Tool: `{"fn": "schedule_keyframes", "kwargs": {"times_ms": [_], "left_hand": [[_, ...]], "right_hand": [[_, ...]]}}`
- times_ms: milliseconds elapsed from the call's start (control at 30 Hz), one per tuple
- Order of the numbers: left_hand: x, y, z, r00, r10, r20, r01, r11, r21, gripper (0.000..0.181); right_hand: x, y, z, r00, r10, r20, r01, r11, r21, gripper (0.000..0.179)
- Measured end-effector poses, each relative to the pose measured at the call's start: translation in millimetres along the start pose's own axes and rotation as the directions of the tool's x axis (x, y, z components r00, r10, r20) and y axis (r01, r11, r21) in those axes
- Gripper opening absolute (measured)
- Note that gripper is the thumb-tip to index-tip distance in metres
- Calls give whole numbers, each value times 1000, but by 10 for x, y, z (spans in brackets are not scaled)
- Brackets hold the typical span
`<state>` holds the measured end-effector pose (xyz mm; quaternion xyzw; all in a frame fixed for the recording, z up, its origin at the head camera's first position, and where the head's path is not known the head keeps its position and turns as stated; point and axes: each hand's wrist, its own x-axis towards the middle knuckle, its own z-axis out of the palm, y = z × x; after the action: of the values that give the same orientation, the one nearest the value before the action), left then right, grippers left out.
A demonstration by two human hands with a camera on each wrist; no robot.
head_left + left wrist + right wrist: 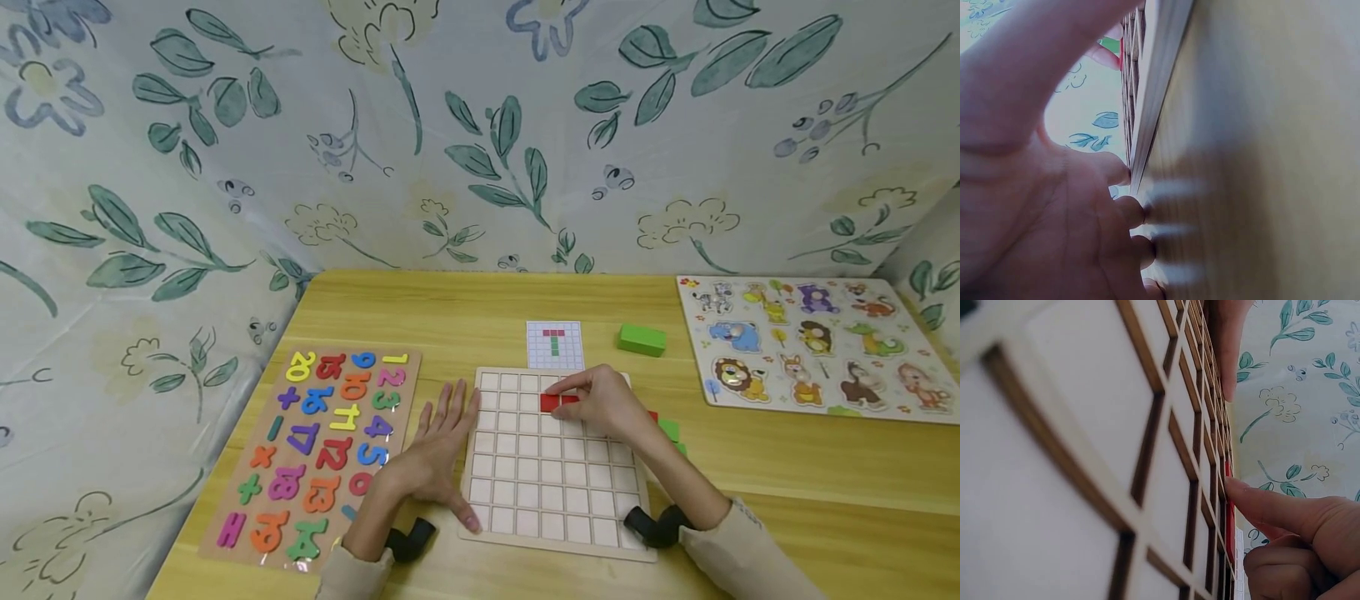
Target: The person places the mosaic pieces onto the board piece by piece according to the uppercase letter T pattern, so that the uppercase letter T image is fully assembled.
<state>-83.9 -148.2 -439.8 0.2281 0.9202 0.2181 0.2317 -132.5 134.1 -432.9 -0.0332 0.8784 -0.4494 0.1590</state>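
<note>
A wooden grid board [555, 546] with square cells lies in front of me. My right hand [602, 406] reaches over its upper part, thumb and index finger pinching a red block [549, 403] set in a cell. Just right of it sits a second red block [570, 400], partly covered by the hand. In the right wrist view, a fingertip of the right hand [1291, 531] touches the red piece [1230, 531]. My left hand [435, 458] spreads along the board's left edge, with fingers near the upper side and thumb at the lower left corner.
Beyond the board lies a pattern card [566, 343] showing a red and green T. A green block [641, 339] is at its right; more green blocks [668, 430] lie partly behind the right forearm. A number puzzle [408, 367] lies left, an animal puzzle [817, 400] right.
</note>
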Motion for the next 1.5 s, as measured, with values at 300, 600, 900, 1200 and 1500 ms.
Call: {"fn": "schedule_keyframes", "kwargs": {"times_ms": [300, 600, 900, 1200, 1500], "left_hand": [[6, 9, -1, 1000, -1, 2, 1, 1000, 2, 166], [5, 2, 5, 1000, 4, 0, -4, 1000, -9, 166], [-7, -3, -1, 1000, -3, 0, 3, 1000, -10, 166], [-6, -8, 6, 1000, 3, 2, -3, 1000, -15, 166], [-4, -9, 6, 1000, 2, -2, -2, 1000, -17, 165]], "right_hand": [[-18, -2, -29, 1000, 0, 11, 0, 1000, 27, 24], [-212, 136, -433, 1000, -6, -16, 6, 1000, -18, 28], [-464, 458, -774, 998, 32, -54, -33, 999, -30, 39], [-552, 635, -817, 998, 34, -45, -35, 999, -20, 44], [-563, 709, -796, 999, 40, -11, -40, 999, 6, 42]]}}
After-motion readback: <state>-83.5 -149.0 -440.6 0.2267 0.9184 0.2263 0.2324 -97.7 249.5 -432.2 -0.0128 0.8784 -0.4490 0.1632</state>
